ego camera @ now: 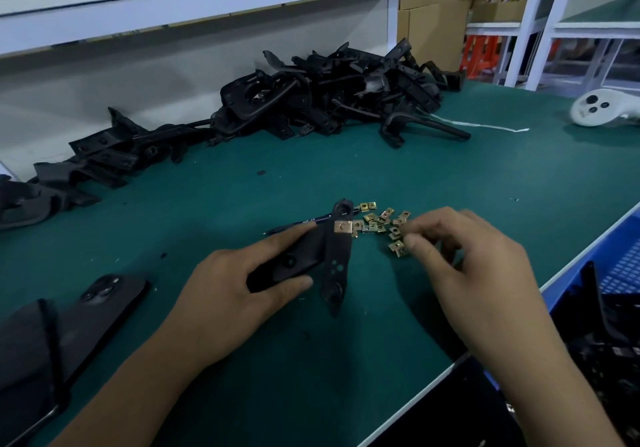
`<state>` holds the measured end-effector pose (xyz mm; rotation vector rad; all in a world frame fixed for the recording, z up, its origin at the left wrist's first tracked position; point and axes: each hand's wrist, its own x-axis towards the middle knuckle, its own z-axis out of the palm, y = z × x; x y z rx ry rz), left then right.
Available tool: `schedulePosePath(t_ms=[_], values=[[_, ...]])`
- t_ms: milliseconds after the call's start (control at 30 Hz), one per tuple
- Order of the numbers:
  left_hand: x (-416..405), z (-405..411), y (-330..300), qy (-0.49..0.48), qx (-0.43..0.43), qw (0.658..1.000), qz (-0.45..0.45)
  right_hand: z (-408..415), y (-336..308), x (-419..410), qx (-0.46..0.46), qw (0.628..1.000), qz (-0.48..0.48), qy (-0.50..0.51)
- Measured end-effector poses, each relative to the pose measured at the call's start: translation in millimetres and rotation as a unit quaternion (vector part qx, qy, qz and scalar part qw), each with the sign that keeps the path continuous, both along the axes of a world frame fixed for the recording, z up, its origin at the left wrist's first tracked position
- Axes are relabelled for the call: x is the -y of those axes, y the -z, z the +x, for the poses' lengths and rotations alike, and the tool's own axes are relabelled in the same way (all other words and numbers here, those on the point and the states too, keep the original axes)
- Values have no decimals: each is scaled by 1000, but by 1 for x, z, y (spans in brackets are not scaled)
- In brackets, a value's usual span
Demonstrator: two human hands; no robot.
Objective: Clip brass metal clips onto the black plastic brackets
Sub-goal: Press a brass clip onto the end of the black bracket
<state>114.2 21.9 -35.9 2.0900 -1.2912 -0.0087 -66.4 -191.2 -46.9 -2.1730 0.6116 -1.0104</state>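
Observation:
My left hand [239, 284] grips a black plastic bracket [332, 259] by its wider arm, holding it just above the green mat. One brass clip [343, 227] sits clipped on the bracket's upper edge. Several loose brass clips [381, 221] lie scattered on the mat just right of the bracket. My right hand [464, 266] hovers over that scatter with fingers curled, thumb and fingertips at one brass clip [397, 248] at the scatter's near edge. Whether the clip is lifted off the mat I cannot tell.
A long heap of black brackets [311, 100] runs along the back of the green mat [415, 169]. A pen [294, 227] lies behind the bracket. A phone [104, 304] and dark case lie at left. A white controller [599, 107] sits far right. A blue crate [620, 273] stands off the table's right edge.

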Motion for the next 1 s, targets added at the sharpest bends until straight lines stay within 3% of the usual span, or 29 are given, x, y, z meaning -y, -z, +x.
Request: schedulePosePath(t_ms=[100, 400, 1000], values=[[1, -1, -2, -20, -6, 1000, 12, 2, 5, 1, -74, 995, -48, 45], [2, -2, -3, -36, -1, 999, 22, 5, 3, -2, -113, 992, -24, 52], [3, -2, -5, -43, -10, 999, 29, 4, 1, -8, -157, 985, -72, 12]])
